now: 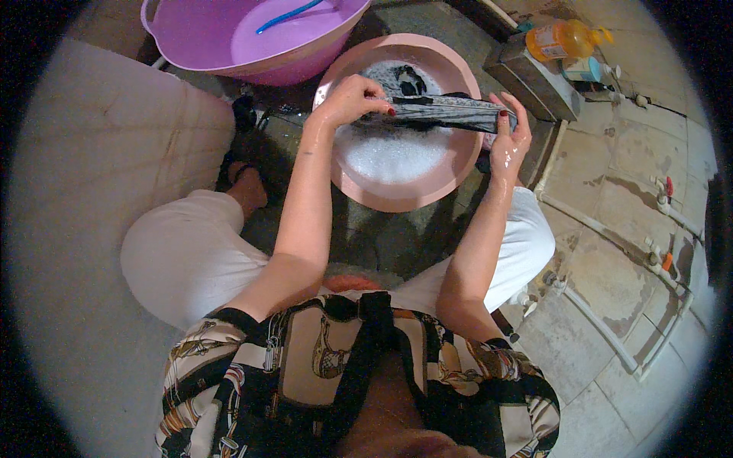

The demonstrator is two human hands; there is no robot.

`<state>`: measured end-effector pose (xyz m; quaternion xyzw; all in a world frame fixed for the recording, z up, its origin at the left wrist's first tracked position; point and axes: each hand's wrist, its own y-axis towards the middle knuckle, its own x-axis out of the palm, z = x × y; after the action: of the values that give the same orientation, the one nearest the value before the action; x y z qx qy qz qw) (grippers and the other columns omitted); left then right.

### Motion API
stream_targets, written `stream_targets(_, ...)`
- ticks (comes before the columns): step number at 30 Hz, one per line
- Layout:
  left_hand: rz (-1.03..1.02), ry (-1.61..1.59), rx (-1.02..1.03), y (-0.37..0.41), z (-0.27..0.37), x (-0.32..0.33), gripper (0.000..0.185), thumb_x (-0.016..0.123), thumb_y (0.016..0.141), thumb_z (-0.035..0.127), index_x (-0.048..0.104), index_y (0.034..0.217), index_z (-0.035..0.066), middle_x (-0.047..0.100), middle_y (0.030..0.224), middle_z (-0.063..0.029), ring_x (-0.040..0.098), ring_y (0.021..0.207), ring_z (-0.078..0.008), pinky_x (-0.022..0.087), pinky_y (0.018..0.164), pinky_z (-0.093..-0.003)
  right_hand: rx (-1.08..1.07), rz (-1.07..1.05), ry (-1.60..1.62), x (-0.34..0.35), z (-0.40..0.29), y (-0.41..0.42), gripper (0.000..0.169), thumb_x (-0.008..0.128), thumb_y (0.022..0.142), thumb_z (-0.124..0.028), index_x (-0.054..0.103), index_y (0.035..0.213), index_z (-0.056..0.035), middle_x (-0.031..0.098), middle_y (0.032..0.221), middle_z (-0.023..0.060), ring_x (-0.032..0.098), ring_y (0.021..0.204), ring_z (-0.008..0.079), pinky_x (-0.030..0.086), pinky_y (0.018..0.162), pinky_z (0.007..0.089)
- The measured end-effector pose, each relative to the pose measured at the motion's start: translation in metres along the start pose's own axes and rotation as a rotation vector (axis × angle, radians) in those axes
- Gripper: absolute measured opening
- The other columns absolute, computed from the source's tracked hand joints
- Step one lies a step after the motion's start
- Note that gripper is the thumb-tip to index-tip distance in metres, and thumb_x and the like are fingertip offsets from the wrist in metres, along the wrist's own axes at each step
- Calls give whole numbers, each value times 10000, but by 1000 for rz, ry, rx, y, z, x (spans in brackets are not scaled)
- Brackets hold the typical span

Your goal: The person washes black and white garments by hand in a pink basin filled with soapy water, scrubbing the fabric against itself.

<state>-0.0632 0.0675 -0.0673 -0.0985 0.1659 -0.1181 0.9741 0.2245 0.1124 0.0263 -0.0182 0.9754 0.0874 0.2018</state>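
A wet black-and-white cloth garment (446, 113) is stretched sideways between my hands, above a round pink plastic basin (401, 200). My left hand (356, 100) pinches its left part between thumb and fingers. At the basin's right rim, my right hand (511, 129) grips the other end, its thumb over the fabric. Below the cloth, soapy water with white foam (395, 157) fills the basin's bottom. More dark and patterned fabric (409, 80) lies in the suds at the far side.
A purple tub (298, 63) with a blue hose (289, 17) stands at the upper left. On a ledge at the right are an orange liquid bottle (552, 41) and a blue-labelled bottle (583, 70). Pipes (590, 220) with taps run along the tiled wall. A pale panel borders the left.
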Motion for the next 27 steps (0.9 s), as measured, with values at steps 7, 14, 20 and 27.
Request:
stream_targets(7,227,-1665,-95,23,-36,78,170,554,898,208,634,988,88,628,1035,1,571,937,-162,413,866,-293,46,-175,-25,116,-13,-56,113,539,850,-152,591,927,-87,607,862,54,571,818,208,449,773,316)
stream_targets(14,348,-1275,-516,1,24,122,282,519,866,394,597,835,125,562,801,-41,530,737,-179,435,666,-361,237,-52,-518,130,31,-18,317,497,859,-286,657,785,-22,631,761,232,611,679,384,460,656,470)
stream_targets(20,329,-1527,-268,-22,-13,128,292,531,901,314,576,758,63,539,730,-25,517,704,-134,433,627,-289,190,-231,-531,140,52,-62,319,472,891,-286,678,830,-50,615,815,272,615,793,399,481,727,453)
stream_targets(27,413,-665,237,20,31,69,172,684,798,189,608,779,35,601,764,-16,547,720,-124,442,687,-271,546,-609,-293,31,86,24,505,504,885,-494,666,868,-16,652,789,109,596,804,238,446,766,359)
